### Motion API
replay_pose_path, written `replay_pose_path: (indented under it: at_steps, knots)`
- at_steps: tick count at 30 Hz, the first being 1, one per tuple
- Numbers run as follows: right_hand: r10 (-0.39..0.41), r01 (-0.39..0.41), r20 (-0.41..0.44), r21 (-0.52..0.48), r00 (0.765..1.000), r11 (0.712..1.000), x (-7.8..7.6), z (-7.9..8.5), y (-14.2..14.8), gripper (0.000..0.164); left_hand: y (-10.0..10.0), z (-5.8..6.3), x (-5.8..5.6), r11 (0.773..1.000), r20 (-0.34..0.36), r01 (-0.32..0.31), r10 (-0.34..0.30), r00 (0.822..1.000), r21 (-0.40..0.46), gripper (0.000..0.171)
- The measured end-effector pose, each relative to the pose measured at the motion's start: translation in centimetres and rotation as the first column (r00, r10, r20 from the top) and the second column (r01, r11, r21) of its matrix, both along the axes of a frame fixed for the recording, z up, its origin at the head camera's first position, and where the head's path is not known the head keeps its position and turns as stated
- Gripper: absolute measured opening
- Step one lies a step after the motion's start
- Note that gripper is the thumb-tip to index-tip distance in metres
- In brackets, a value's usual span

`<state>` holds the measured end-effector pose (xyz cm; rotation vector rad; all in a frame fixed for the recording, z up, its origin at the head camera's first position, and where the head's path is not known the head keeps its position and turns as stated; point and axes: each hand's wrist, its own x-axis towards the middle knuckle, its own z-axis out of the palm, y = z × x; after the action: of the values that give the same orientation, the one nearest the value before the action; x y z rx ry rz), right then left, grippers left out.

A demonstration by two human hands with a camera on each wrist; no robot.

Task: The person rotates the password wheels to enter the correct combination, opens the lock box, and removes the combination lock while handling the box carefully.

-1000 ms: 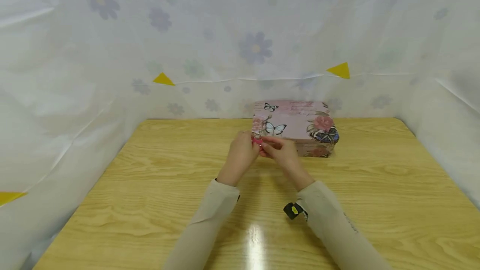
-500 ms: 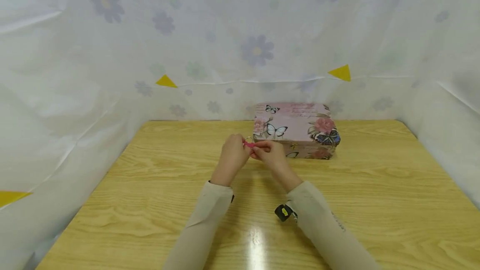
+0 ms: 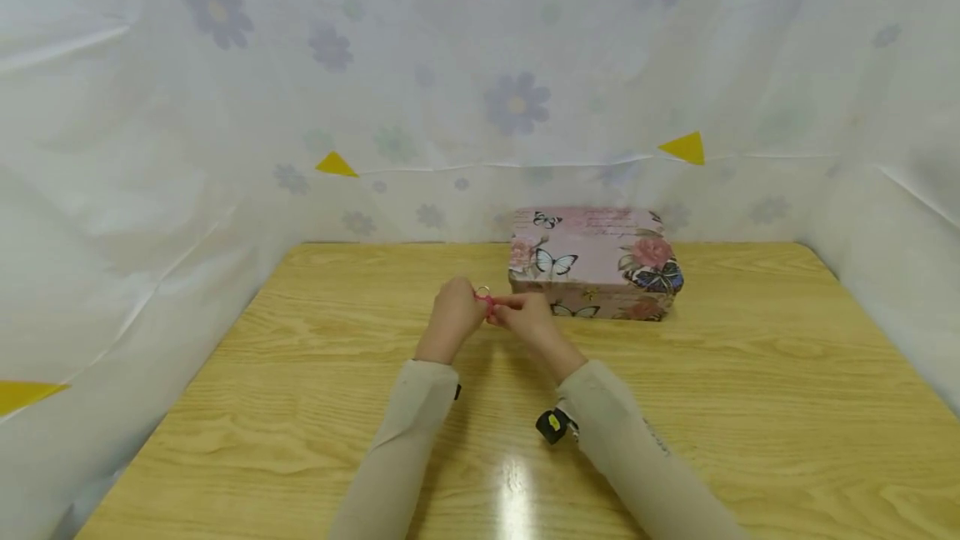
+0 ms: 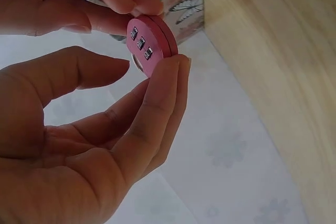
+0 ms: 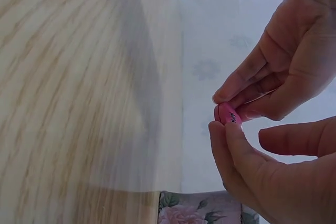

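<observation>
A small pink combination padlock (image 3: 490, 307) with a silvery shackle (image 3: 483, 291) is held between both hands above the table. My left hand (image 3: 453, 311) has curled fingers on one side of it. From the other side, my right hand (image 3: 532, 319) grips it with the fingertips. In the left wrist view, the padlock (image 4: 149, 45) shows several number dials on its flat face. The right wrist view shows the padlock (image 5: 228, 113) partly covered by fingers of both hands. Just right of the hands stands a pink box (image 3: 588, 244) printed with butterflies and roses, its lid down and its clasp (image 3: 590, 294) in view.
The wooden table (image 3: 300, 407) is bounded by a white cloth backdrop (image 3: 420, 65) with pale flowers. Yellow triangles (image 3: 684, 148) mark the cloth. A black wrist device (image 3: 552, 425) hangs under the right sleeve.
Both hands have moved left and a little toward me with the padlock, away from the box front, uncovering its clasp. The shackle shows more plainly above the fingers now.
</observation>
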<state>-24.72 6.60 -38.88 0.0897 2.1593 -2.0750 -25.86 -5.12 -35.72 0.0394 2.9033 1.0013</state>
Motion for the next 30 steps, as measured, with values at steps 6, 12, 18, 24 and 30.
replay_pose_path:
  at_steps: [6, 12, 18, 24, 30]
  knots:
    - [0.023, -0.022, -0.004, 0.152, 1.000, 0.988, -0.4, -0.7, -0.7, 0.024, -0.5, -0.7, -0.5, 1.000, 0.017, -0.004, 0.004, 1.000, -0.024, 0.042]
    - [0.040, -0.044, 0.025, 0.212, 0.999, 0.976, -0.7, -1.3, -1.2, 0.025, -0.9, -1.4, -0.9, 0.999, 0.034, 0.025, -0.024, 0.999, -0.040, 0.040]
    - [0.081, -0.089, 0.049, 0.204, 0.996, 0.975, -1.0, -1.8, -1.4, 0.027, -1.2, -2.0, -1.3, 0.998, 0.101, 0.054, -0.051, 0.994, -0.029, 0.034]
    - [0.095, -0.095, 0.008, 0.190, 0.995, 0.977, -2.3, -3.6, -1.4, 0.026, -1.3, -2.4, -1.5, 0.997, 0.104, 0.046, -0.040, 0.994, -0.057, 0.024]
    - [0.096, -0.104, 0.046, 0.223, 0.994, 0.969, -3.1, -4.4, -1.4, 0.030, -1.3, -2.5, -1.5, 0.992, 0.115, 0.084, -0.073, 0.991, -0.094, 0.026]
